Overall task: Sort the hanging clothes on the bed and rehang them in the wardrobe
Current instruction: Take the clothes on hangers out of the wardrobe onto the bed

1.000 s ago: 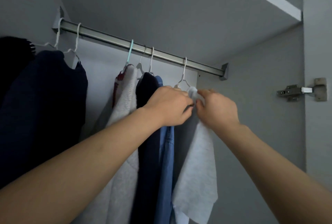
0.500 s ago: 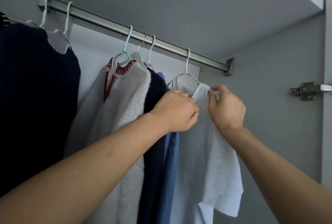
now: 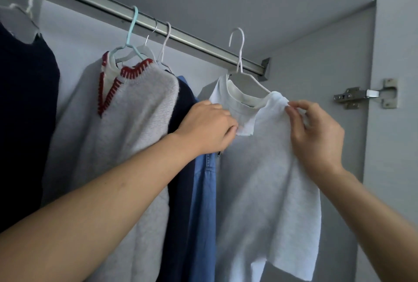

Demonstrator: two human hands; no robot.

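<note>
White cotton, a small T-shirt [image 3: 267, 168], now faces the camera and hangs open on its white hanger [image 3: 239, 64] on the wardrobe rail [image 3: 192, 43]; a second ago it was narrow and bunched between the hands. The left hand [image 3: 208, 127] has its fingers curled on the collar edge, and the right hand [image 3: 316, 134] pinches the shoulder fabric with thumb and fingertips. I judge the shirt is rehung and only the straightening remains. Beside it hang a blue shirt [image 3: 203, 213], a navy garment [image 3: 181, 168] and a grey sweater with red trim [image 3: 126, 127]. Grey walls enclose the wardrobe, with a metal hinge [image 3: 366, 95] at the right.
</note>
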